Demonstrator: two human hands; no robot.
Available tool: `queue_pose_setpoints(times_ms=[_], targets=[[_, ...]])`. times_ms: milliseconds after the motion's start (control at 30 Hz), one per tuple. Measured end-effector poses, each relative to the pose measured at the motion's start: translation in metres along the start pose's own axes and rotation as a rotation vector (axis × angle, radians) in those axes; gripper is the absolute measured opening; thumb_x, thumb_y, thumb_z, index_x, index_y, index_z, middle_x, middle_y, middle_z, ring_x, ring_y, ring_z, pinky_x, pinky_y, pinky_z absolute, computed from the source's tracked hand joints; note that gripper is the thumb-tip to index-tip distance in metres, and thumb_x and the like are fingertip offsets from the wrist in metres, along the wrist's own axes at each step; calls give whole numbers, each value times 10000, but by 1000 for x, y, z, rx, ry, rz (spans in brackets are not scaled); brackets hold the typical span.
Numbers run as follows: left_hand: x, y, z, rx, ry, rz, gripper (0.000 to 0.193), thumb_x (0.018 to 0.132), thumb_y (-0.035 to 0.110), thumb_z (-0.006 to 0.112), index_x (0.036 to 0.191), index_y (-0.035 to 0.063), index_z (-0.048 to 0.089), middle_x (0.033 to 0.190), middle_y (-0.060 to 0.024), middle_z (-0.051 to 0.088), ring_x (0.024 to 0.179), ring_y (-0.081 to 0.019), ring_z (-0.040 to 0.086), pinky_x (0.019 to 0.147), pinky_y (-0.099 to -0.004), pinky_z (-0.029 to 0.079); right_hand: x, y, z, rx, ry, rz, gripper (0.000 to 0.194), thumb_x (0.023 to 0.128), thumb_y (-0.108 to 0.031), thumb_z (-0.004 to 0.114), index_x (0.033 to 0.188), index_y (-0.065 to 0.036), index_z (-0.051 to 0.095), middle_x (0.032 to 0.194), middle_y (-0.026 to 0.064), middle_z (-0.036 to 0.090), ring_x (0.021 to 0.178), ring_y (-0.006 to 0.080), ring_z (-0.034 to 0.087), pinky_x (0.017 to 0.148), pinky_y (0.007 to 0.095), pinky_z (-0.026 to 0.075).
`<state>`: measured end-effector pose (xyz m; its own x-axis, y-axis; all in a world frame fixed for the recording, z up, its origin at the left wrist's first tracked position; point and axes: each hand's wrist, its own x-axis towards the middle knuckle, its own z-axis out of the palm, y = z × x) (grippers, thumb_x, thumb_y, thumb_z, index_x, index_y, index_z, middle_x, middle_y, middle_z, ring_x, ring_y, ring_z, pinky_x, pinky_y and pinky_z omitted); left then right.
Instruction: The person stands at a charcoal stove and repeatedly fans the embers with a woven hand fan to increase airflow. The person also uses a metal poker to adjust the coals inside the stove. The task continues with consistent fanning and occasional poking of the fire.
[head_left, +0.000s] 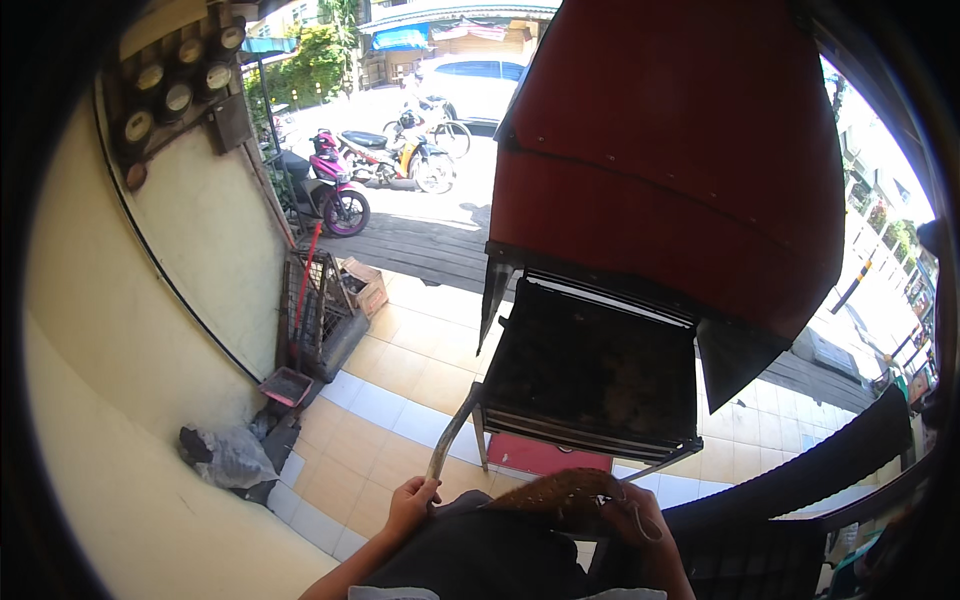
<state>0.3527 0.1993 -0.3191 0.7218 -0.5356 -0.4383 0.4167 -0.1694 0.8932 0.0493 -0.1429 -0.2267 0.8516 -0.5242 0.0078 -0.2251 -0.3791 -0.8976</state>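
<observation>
My left hand (411, 501) is closed around the lower end of a worn, curved handle (452, 435) that reaches up to the near left corner of a black metal grill stand (592, 367). To the right, my right hand (637, 506) grips a rust-brown, perforated piece (559, 491), whose material I cannot tell, with a thin loop hanging beside the fingers. The brown piece lies across the front of my dark clothing, just below the stand's near edge. A large dark red hood or canopy (660, 172) rises over the stand's far side.
A cream wall (187, 247) with electric meters (178, 97) runs along the left. Near it are a red long-handled dustpan (286, 386), a wire rack (319, 300), a cardboard box (365, 289) and a plastic bag (229, 457). Motorcycles (394, 157) stand outside. A dark railing (795, 465) is at right.
</observation>
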Motion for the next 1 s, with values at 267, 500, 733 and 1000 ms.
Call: queue_pose_setpoints(times_ms=[267,500,733,1000], targets=[[5,-11,-5,54,12,26,297,1086,283,634,1137,4,724,804,-45,679,576,-100,592,550,-268,467,20,4,-30,-213,1112,-208,305,1048,-113,651,1309,37,603,1065,144,686,928,219,636,820,377,528],[6,-9,-6,23,5,12,289,1082,275,636,1134,4,724,796,-47,681,589,-97,597,552,-264,466,-1,-1,4,16,6,-41,499,934,-63,775,1418,-42,657,1240,120,752,1212,230,670,1035,371,505],[1,-6,-4,33,8,33,282,1080,263,636,1133,1,725,790,-47,680,603,-94,595,568,-261,469,25,10,-24,-176,1193,-69,388,1022,-18,662,1394,49,577,1223,172,694,1137,249,657,955,380,530],[0,-6,-4,19,18,10,293,1081,272,637,1125,-3,728,788,-44,679,599,-94,592,575,-259,472,5,3,-4,67,261,-1,371,968,-75,724,1333,-29,679,1097,85,742,999,178,673,852,360,537]])
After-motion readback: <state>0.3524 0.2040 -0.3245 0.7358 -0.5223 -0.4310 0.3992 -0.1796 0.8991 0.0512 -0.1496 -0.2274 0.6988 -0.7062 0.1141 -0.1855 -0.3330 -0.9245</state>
